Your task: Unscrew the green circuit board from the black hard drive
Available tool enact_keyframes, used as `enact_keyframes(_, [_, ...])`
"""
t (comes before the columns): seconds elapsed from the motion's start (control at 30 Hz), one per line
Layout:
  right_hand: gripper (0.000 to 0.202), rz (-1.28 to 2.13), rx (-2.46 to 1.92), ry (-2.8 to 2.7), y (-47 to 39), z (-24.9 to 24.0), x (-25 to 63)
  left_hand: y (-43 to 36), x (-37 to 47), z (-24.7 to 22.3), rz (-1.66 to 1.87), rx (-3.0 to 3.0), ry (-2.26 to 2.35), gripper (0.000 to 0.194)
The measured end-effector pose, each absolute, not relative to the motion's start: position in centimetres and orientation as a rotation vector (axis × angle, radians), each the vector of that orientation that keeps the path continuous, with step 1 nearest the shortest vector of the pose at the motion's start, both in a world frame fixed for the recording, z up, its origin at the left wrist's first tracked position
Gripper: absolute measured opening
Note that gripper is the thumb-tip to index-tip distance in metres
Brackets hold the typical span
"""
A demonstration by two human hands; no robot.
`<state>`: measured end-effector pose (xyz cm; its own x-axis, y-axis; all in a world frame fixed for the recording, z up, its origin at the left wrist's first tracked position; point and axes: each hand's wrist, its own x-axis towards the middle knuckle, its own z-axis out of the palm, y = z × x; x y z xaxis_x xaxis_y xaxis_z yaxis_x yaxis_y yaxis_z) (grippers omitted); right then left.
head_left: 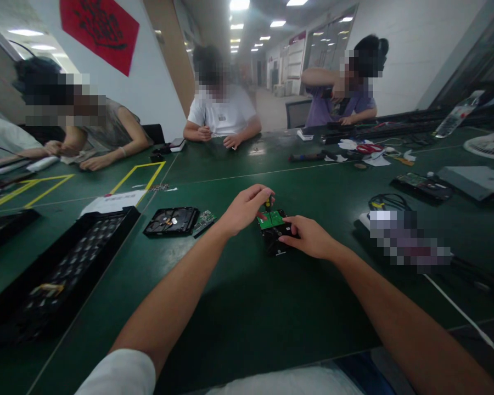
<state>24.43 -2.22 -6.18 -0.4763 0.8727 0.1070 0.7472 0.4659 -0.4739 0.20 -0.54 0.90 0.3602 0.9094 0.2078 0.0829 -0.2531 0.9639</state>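
Observation:
A black hard drive (275, 244) with a green circuit board (271, 220) on its upper face lies on the green table. My left hand (247, 208) is closed around a small screwdriver (268, 204) with a yellow and black handle, its shaft pointing down at the board. At the drive's right side, my right hand (308, 237) grips the edge, fingers resting on the board and the casing. Left of my hands, another black drive (170, 221) lies beside a loose circuit board (205, 220).
A long black tray (72, 263) with many small parts stands at the left. Cables, a grey box (475, 182) and another drive (424, 186) lie at the right, with a bottle (459, 115) behind. Several people sit across the table (214, 307).

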Motion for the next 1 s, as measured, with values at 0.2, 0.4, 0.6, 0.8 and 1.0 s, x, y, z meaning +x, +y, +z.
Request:
enact_keyframes(0.2, [0.057, 0.524, -1.362, -2.405, -2.17, -6.13, 24.50, -0.61, 0.35, 0.89, 1.039, 1.551, 0.759, 0.030])
enact_keyframes(0.4, [0.062, 0.542, -1.381, -2.401, -1.99, -6.43, 24.56, -0.19, 0.09, 0.43, 1.001, 1.485, 0.735, 0.035])
enact_keyframes(0.6, [0.059, 0.538, -1.358, -2.403, -2.04, -6.42, 24.63, -0.52, 0.18, 0.89, 1.016, 1.618, 0.871, 0.036])
enact_keyframes(0.8, [0.058, 0.545, -1.359, -2.392, -2.08, -6.31, 24.53, -0.67, 0.43, 0.85, 1.041, 1.513, 0.785, 0.031])
enact_keyframes(1.0, [0.056, 0.544, -1.356, -2.400, -2.14, -6.19, 24.48, -0.49, 0.59, 0.43, 1.035, 1.513, 0.752, 0.033])
